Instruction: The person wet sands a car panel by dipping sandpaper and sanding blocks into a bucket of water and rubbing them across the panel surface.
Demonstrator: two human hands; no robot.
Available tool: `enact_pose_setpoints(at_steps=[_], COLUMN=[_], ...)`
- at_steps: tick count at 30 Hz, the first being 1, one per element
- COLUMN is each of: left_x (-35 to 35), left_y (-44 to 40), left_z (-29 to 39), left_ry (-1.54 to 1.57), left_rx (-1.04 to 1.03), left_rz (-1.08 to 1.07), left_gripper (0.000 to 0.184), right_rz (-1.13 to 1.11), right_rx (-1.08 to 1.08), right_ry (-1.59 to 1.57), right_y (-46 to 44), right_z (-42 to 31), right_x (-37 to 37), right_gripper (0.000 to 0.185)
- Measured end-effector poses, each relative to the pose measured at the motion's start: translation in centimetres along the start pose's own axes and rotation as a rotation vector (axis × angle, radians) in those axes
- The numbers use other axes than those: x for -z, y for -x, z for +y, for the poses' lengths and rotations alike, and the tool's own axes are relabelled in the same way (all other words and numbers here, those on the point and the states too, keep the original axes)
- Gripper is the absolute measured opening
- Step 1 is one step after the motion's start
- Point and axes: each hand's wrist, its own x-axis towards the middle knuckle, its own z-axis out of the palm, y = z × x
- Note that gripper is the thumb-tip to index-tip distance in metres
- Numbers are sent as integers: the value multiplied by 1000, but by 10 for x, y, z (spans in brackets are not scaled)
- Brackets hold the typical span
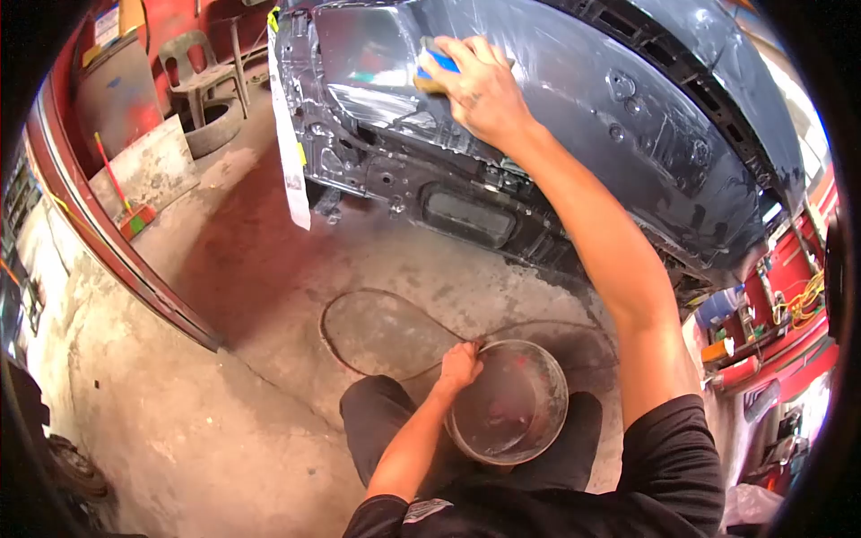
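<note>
Right hand (484, 94) curled over blue-and-yellow pad (439, 63), pressed to dark car panel (574, 90) near its left end, probably spread that way for even contact. Left hand (461, 366) pinches near edge of round basin (554, 394), which sits between the knees (585, 417), likely for steadiness and easy reach; exact finger closure can't be told. Panel looks glossy, dark blue-gray, streaked whitish, black structural edge below; pad partly hidden by fingers.

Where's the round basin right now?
In the head view, the round basin is low, just right of centre, between the person's knees, with the left hand at its rim.
</note>
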Motion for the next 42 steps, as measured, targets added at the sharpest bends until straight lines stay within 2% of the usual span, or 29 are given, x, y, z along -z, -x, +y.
enact_pose_setpoints(at_steps=[4,9,11,13,15,18,20,23,27,30,33,36,39,42], left_x=[-5,12,7,11,6,-10,8,18,9,-3,1,7,11,5], left_y=[-3,1,2,6,-1,-3,5,9,3,-2,7,3,1,1], left_z=[0,13,6,10,9,0,10,21,16,8,5,11,15,9], left_ry=[33,5,4,-33,-32,-32,-84,13,-24,-99,-86,-33,-24,-42], left_rx=[-11,37,14,25,9,-15,-27,2,12,21,47,15,0,-13], left_rz=[3,-13,22,-2,13,25,-13,57,32,0,-11,14,58,23], left_gripper=[40,37,37,37,37,37,37,33,31,34,34,34,35,36], right_rz=[-123,-58,-142,-131,-194,-159,-127,-127,-146,-121,-297,-75,-51,-45], right_rx=[79,41,-2,107,76,154,123,86,143,185,-100,131,81,-56], right_ry=[33,162,193,198,258,334,402,380,364,426,380,361,420,442], right_y=[60,-25,-24,20,70,56,-12,-11,62,22,-61,-26,35,11], right_z=[-2,32,34,44,48,52,61,67,59,73,72,86,92,83], right_x=[34,4,9,48,87,78,33,28,91,59,16,36,83,52], right_gripper=[59,64,63,62,63,43,39,39,41,44,57,40,35,46])
